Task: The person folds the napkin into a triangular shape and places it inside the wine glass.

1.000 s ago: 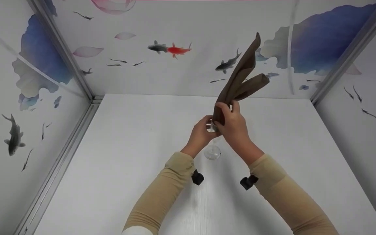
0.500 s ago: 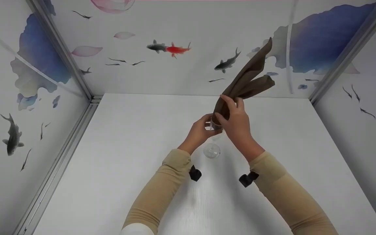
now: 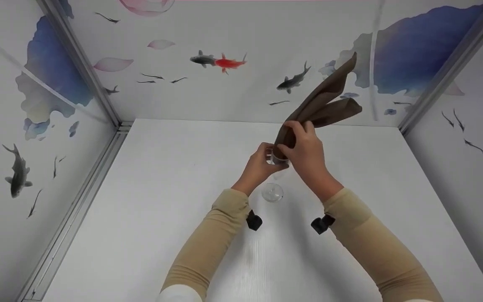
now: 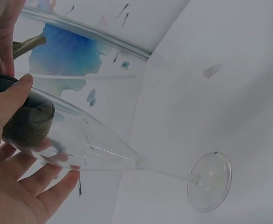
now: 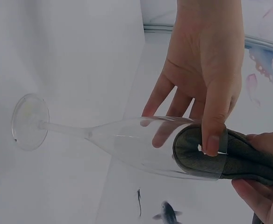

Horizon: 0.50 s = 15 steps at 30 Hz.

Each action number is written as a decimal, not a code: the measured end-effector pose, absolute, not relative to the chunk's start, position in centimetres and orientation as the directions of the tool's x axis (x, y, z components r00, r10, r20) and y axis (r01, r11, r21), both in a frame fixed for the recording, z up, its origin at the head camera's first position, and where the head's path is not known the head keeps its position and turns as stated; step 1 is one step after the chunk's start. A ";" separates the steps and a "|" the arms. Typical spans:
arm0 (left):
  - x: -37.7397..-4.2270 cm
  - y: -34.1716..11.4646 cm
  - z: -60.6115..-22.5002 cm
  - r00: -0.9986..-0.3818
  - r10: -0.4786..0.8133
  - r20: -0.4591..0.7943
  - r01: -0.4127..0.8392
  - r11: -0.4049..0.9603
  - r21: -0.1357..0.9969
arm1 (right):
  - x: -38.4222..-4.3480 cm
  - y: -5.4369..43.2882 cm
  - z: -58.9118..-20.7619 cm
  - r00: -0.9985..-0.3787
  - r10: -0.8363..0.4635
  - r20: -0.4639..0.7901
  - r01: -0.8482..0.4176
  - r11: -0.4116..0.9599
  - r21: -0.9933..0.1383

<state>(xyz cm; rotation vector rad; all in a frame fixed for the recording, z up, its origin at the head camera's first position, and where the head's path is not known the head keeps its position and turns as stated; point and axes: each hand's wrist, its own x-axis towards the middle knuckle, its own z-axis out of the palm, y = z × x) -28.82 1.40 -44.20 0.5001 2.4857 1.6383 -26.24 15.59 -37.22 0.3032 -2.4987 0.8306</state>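
A clear champagne flute [image 4: 99, 149] is held by my left hand [image 3: 260, 165], its fingers and thumb around the bowl near the rim. In the head view the round foot [image 3: 272, 192] shows below the hands. A brown folded cloth napkin [image 3: 323, 100] stands out of the flute, leaning up and to the right, with two loose points spread at its top. Its rounded lower end [image 5: 197, 149] sits inside the mouth of the bowl. Just above the rim, my right hand [image 3: 308, 153] pinches the napkin between thumb and fingers.
A white tabletop [image 3: 174, 180] lies beneath the arms. White panels printed with fish and blue leaf shapes close it in at the back [image 3: 250, 96] and both sides. Black wrist cameras [image 3: 254, 221] hang from the sleeves.
The napkin's top has swung right and slightly down, so it leans more. My right hand has moved slightly up and right along with it. My left hand keeps its hold on the flute.
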 end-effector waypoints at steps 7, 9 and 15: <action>-29.3 1.1 -44.5 -0.927 0.361 0.100 0.219 0.305 0.927 | -26.5 15.6 -37.2 -0.859 -0.061 0.509 -0.356 0.786 -0.506; -29.4 1.1 -44.6 -0.924 0.370 0.102 0.221 0.295 0.930 | -26.6 15.7 -37.3 -0.860 -0.061 0.506 -0.356 0.783 -0.510; -29.5 1.0 -44.7 -0.918 0.383 0.105 0.228 0.291 0.929 | -26.7 16.1 -37.4 -0.879 -0.069 0.473 -0.356 0.753 -0.553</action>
